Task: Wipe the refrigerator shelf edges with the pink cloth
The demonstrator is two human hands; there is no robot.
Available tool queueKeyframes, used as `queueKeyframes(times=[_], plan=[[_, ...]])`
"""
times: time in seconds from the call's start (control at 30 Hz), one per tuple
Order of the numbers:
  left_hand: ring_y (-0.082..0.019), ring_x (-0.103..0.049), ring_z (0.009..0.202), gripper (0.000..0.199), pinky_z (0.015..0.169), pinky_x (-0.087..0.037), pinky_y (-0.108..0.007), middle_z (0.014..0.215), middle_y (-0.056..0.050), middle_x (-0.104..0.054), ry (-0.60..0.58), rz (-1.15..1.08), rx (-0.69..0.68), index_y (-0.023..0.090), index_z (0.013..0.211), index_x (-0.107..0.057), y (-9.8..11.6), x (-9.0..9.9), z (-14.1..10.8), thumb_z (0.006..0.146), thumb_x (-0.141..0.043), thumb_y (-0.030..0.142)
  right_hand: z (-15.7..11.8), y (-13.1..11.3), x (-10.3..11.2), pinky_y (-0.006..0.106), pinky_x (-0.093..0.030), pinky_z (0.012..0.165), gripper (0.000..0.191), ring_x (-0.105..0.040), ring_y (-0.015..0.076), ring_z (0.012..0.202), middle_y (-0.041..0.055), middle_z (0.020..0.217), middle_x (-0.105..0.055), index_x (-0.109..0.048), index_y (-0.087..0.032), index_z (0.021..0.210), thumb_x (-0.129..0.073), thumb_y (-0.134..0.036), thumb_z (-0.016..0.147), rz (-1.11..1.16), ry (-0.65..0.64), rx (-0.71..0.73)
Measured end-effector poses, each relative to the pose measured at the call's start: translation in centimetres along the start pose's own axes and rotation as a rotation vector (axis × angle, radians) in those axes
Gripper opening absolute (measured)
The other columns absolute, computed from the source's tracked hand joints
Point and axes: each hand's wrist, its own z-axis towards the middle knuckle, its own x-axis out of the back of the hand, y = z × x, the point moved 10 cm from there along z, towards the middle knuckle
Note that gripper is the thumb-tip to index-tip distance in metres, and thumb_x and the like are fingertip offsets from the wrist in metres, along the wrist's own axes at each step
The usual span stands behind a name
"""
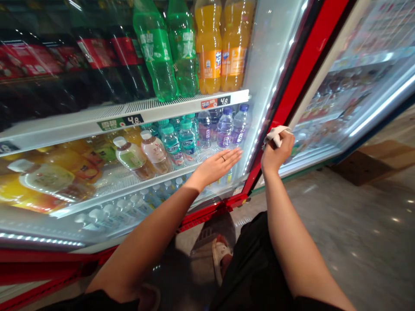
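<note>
My left hand (218,166) is stretched flat, fingers together and pointing right, in front of the lower shelf near the small purple-capped bottles (225,128). It holds nothing, and a dark ring circles one finger. My right hand (279,151) grips a crumpled white cloth (278,134) beside the red cooler frame (300,65). The cloth bunches out above the fingers. Left of my left hand stand teal-capped bottles (188,140) on the same shelf.
Green bottles (156,52) and orange bottles (208,43) stand on the upper shelf, with dark red-labelled bottles at left. Another lit cooler (343,95) stands at right, near a cardboard box (372,162) on the grey floor (366,233). A red bottom rail (207,214) crosses near my feet.
</note>
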Motion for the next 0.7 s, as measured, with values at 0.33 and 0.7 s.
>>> queueKeyframes(times=[0.33, 0.7], plan=[[-0.02, -0.021, 0.168, 0.073, 0.141, -0.028, -0.04, 0.181, -0.006, -0.032, 0.021, -0.023, -0.004, 0.013, 0.173, -0.027, 0.0, -0.1, -0.2, 0.102, -0.039, 0.003, 0.0, 0.5, -0.3, 0.056, -0.05, 0.107, 0.02, -0.062, 0.0297, 0.111, 0.0091, 0.108, -0.065, -0.063, -0.025, 0.105, -0.063, -0.018, 0.086, 0.006, -0.049, -0.009], [-0.02, -0.022, 0.168, 0.069, 0.141, -0.028, -0.038, 0.18, -0.005, -0.033, 0.028, 0.004, 0.002, 0.013, 0.171, -0.034, 0.1, -0.1, -0.1, 0.102, -0.041, 0.004, -0.6, 0.6, -0.4, 0.05, -0.051, 0.104, 0.016, -0.063, 0.0279, 0.108, 0.0064, 0.102, -0.064, -0.058, -0.027, 0.096, -0.063, -0.021, 0.082, -0.01, -0.042, 0.003]])
